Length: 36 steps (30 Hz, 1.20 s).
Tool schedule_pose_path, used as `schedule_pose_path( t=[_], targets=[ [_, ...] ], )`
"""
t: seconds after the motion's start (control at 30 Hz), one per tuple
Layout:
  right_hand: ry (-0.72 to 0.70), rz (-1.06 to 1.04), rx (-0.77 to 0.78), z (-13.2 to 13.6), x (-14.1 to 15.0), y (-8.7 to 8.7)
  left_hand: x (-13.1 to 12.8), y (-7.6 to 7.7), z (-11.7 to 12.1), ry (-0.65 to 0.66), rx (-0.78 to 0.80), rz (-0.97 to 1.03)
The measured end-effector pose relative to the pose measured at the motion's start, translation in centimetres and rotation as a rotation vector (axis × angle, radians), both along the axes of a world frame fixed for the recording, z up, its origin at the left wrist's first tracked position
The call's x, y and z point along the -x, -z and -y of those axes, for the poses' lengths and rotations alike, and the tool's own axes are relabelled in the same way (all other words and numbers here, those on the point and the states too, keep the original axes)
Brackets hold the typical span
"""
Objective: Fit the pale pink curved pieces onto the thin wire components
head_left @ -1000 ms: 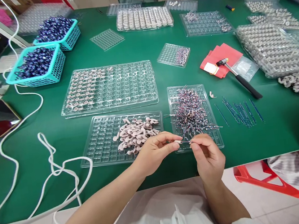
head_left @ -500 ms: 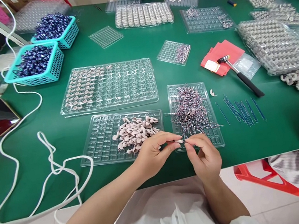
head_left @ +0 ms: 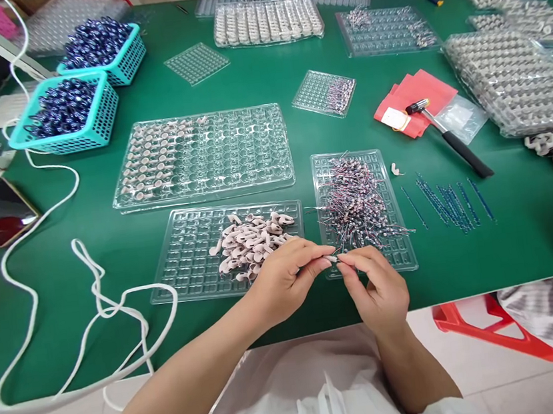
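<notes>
Above the front edge of the wired-parts tray, my left hand (head_left: 283,279) pinches a small white earbud shell (head_left: 331,259) between thumb and fingertips. At the shell's right end, my right hand (head_left: 378,286) has thumb and forefinger closed on a tiny dark-tipped piece, too small to name. A heap of pale earbud shells (head_left: 253,242) lies in a clear tray (head_left: 182,255) just left of my left hand. Beyond my right hand, tangled thin wired parts (head_left: 356,197) fill another clear tray (head_left: 395,219).
Farther back sits a partly filled clear tray (head_left: 234,152). Blue strips (head_left: 450,206), a hammer (head_left: 454,141) and red packets (head_left: 419,99) lie right. Turquoise baskets (head_left: 101,114), a phone (head_left: 3,212) and a white cable (head_left: 98,289) occupy the left. Other people sit around the table.
Both hands stay nearly in place, fingertips still meeting at the earbud shell, which now shows less between them. The camera view has shifted slightly.
</notes>
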State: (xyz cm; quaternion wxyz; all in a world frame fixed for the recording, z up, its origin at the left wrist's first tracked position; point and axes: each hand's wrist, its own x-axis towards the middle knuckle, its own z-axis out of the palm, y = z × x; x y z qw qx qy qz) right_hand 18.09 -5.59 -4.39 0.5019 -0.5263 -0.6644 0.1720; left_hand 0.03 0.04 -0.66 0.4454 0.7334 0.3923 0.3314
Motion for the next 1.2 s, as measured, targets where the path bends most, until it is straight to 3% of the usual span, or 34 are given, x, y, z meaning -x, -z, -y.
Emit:
schedule_pose_path(
  t=[0.33,0.57,0.8,1.2],
  targets=[
    [-0.041,0.020,-0.025,0.2,-0.1,0.6,-0.1,1.1,0.1,0.022,-0.177,0.007],
    [-0.042,0.001,-0.036,0.2,0.0,0.4,-0.4,0.9,0.4,0.024,-0.126,0.073],
    [-0.047,-0.172,0.050,0.3,-0.2,0.4,-0.2,0.6,0.4,-0.030,-0.110,0.134],
    [-0.080,-0.102,-0.028,0.1,-0.3,0.2,-0.3,0.7,0.4,0.037,-0.158,0.123]
  ],
)
